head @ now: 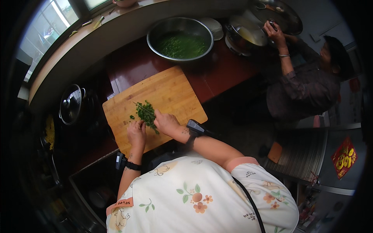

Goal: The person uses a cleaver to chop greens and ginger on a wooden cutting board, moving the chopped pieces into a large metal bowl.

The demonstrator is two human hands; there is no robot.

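Observation:
A wooden cutting board lies at a slant on the dark red counter before me. Chopped leafy greens are heaped near its middle, with a few loose bits to the left. My right hand grips a knife, whose thin blade shows almost edge-on across the greens; its handle is hidden in my fist. Close to the near left side of the heap is my left hand, fingers bent downward. Whether those fingers pinch any leaves cannot be made out.
Behind the board stands a large metal basin of green liquid and chopped greens. At the right, a person holds a large pan lid beside a steaming pot. A glass-lidded pan sits left, and a window sill runs behind.

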